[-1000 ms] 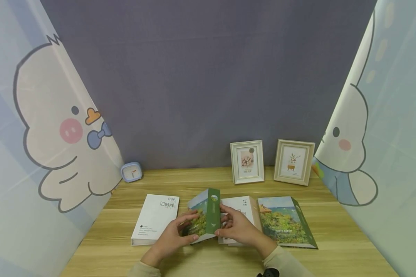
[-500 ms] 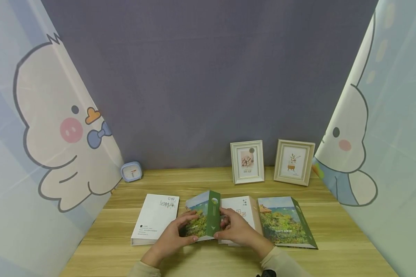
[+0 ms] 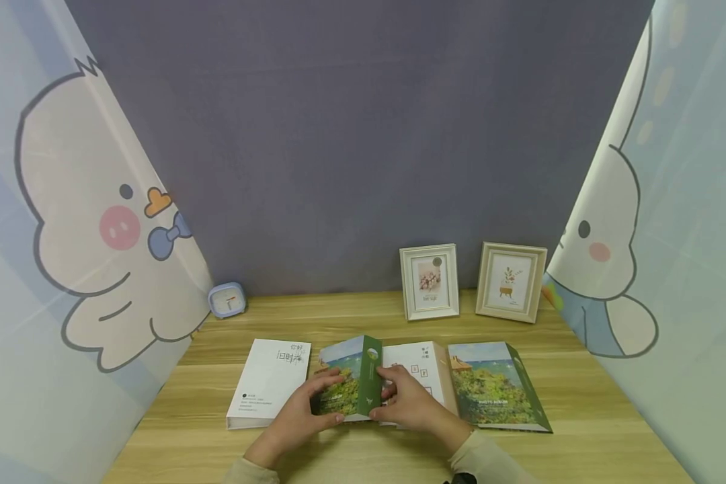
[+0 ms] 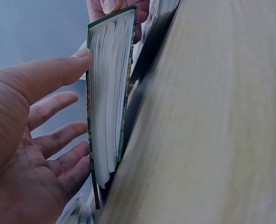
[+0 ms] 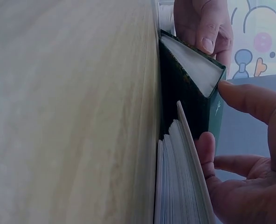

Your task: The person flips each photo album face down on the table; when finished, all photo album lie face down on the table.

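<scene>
A photo album with a painted landscape cover and a green spine leans at a slant, its spine side raised and its left side low at the table. My right hand grips the spine, thumb at the near end and a fingertip curled underneath. On the cover's left part rest the spread fingers of my left hand, with the thumb by the near edge. White page edges face the left wrist camera. Just right of the raised spine lies a white album, partly hidden by my right hand.
Another white album lies at the left, and a second landscape album at the right. Two picture frames and a blue clock stand along the back of the wooden table.
The raised spine side of the landscape album has come down, so its cover faces up more. My right hand has moved slightly left and down with it; my left hand has barely moved.
</scene>
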`<state>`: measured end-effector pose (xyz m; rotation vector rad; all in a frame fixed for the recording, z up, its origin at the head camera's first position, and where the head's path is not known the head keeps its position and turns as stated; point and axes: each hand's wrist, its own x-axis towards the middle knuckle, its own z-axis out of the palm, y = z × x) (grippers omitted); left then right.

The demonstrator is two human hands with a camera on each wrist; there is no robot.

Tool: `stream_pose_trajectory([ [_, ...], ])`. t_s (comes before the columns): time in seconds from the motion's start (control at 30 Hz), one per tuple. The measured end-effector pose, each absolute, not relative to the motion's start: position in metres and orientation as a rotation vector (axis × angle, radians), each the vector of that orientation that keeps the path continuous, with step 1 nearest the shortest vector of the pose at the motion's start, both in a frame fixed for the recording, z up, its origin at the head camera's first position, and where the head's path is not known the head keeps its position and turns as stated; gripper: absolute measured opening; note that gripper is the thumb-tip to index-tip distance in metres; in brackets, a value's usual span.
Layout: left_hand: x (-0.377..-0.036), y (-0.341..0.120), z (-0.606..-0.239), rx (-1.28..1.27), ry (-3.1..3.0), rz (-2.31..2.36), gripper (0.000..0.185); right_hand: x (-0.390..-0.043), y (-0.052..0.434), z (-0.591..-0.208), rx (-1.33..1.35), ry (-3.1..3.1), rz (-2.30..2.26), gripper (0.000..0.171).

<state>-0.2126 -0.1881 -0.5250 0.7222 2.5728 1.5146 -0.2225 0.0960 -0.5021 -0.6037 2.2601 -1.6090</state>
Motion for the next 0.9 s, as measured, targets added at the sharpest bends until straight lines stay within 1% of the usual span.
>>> stream_pose_trajectory([
  [0.3, -0.21, -0.1893, -0.5211, 0.737, 2.595, 1.488, 0.064, -0.2215, 0.0949, -0.5017, -0.636, 2.289, -1.543, 0.082],
  [0.63, -0.2093, -0.1907, -0.5219, 0.743, 2.68, 1.394, 0.062, -0.2174, 0.0943, -0.5004, -0.754, 2.265, -1.484, 0.064],
  [0.9, -0.2101, -0.1911, -0.5239, 0.764, 2.689, 1.361, 0.06, -0.2164, 0.0947, -0.5021, -0.751, 2.259, -1.479, 0.059],
])
